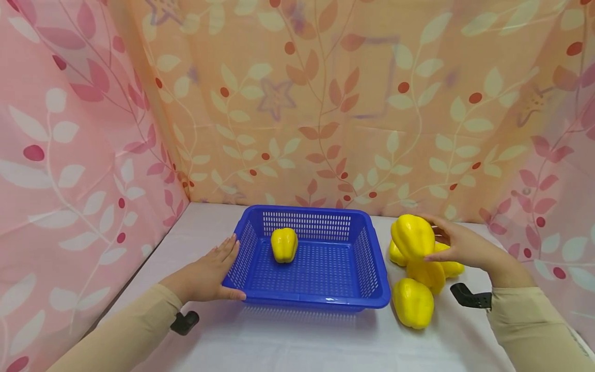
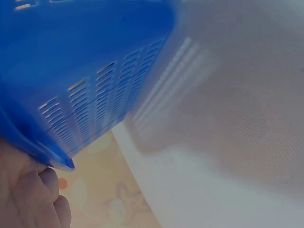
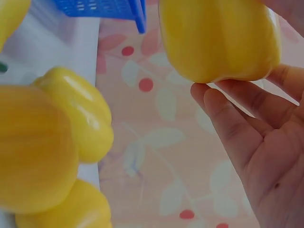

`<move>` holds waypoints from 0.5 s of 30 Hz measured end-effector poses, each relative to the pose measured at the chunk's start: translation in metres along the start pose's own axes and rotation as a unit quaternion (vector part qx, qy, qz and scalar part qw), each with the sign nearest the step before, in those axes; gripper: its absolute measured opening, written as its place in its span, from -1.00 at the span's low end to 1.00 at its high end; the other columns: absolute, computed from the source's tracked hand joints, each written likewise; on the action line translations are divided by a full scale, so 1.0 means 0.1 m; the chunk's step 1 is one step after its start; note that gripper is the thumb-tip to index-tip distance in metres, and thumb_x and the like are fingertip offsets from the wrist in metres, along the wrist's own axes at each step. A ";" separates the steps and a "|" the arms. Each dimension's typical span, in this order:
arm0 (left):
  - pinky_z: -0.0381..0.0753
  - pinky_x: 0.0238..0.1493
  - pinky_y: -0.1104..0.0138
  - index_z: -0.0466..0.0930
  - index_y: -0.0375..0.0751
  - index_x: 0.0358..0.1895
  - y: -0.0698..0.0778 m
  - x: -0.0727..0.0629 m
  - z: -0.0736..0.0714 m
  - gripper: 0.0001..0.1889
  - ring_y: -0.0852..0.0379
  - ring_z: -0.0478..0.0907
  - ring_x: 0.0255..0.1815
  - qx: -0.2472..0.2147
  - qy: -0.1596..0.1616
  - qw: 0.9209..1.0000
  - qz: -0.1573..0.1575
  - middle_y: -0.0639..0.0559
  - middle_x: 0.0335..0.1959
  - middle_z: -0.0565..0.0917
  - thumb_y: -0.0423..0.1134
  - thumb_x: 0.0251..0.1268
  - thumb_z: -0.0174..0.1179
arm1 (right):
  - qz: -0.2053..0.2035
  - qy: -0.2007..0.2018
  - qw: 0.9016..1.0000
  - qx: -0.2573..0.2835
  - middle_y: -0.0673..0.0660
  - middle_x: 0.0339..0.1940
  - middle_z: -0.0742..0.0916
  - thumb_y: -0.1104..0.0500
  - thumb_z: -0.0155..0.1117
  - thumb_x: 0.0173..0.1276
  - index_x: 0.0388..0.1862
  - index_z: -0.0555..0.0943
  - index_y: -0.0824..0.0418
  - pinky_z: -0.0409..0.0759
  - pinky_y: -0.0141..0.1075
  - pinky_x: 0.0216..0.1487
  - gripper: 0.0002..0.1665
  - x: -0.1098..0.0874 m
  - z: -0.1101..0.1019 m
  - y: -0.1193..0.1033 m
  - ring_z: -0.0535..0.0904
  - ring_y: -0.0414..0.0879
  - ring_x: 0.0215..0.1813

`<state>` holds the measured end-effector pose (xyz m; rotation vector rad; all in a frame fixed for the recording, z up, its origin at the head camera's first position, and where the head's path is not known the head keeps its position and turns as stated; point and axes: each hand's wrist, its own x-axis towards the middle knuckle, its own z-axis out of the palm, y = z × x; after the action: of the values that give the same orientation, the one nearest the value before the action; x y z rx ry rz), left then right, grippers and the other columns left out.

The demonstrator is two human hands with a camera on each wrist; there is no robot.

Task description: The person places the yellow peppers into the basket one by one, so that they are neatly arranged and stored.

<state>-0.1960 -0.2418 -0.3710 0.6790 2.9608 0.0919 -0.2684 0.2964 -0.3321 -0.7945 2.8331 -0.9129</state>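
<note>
Right hand (image 1: pixel 465 248): while my left hand (image 1: pixel 209 274) rested on the left rim of the blue basket (image 1: pixel 316 300), my right thumb and fingers pinched the held pepper (image 1: pixel 411 237) from its right side.
Held pepper: was up over the loose peppers (image 1: pixel 412 305), right of the basket.
Left hand: fingers lay fairly straight, thumb spread by the near-left corner; pinched nothing.
Pepper in basket (image 1: pixel 284 245): sat left of centre, alone in there.
Handling: slick skin probably slid easily, so spread fingertips and even, light pressure round the lobes seemed best; pepper needed enough height to clear the right rim, I judged, with my left palm steadying the basket.
Pepper skin: was yellow, glossy, blocky, with rounded lobes and shallow grooves.
Basket build: looked plastic, rectangular, walls slotted, rim smooth.
Table (image 1: pixel 279 341): looked pale, finely textured.
Curtain (image 1: pixel 325 134): was creased cloth, leaf-printed, on the far side.
</note>
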 end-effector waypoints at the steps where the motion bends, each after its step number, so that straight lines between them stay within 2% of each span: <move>1: -0.05 0.37 -0.02 -0.18 -0.41 0.41 0.00 0.00 0.00 0.25 -0.17 -0.23 0.45 -0.001 0.000 1.000 -0.001 -0.28 0.45 -0.20 0.53 -0.15 0.00 | -0.002 -0.003 1.000 0.005 0.29 0.26 0.37 -0.03 0.44 0.00 0.42 0.08 0.16 0.35 0.16 0.12 0.07 0.03 0.00 -0.02 0.33 0.32 0.20; 6: -0.06 0.37 -0.02 -0.19 -0.40 0.41 -0.01 0.00 0.01 0.26 -0.16 -0.25 0.45 0.001 -0.002 1.000 -0.004 -0.27 0.45 -0.21 0.57 -0.17 -0.05 | -0.008 -0.010 1.000 0.022 0.26 0.28 0.36 -0.04 0.45 -0.02 0.42 0.10 0.09 0.30 0.20 0.15 0.07 0.15 0.03 -0.10 0.32 0.29 0.22; 12: -0.06 0.37 -0.03 -0.17 -0.42 0.40 -0.02 0.01 0.01 0.26 -0.18 -0.23 0.45 0.001 0.004 1.000 0.001 -0.28 0.45 -0.20 0.56 -0.17 -0.04 | -0.040 -0.020 0.998 0.042 0.20 0.26 0.41 -0.01 0.47 -0.04 0.41 0.13 0.12 0.29 0.15 0.18 0.07 0.28 0.06 -0.15 0.37 0.20 0.20; 15: -0.06 0.37 -0.01 -0.18 -0.40 0.41 -0.01 0.01 0.01 0.26 -0.16 -0.24 0.45 0.004 0.001 1.000 0.000 -0.27 0.45 -0.21 0.56 -0.17 -0.04 | -0.047 -0.028 0.997 0.056 0.17 0.27 0.40 -0.02 0.48 -0.05 0.41 0.13 0.06 0.26 0.18 0.19 0.07 0.34 0.08 -0.18 0.36 0.20 0.20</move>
<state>-0.1976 -0.2426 -0.3721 0.6792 2.9649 0.0812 -0.2884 0.2630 -0.3257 -0.9305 2.6897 -1.0351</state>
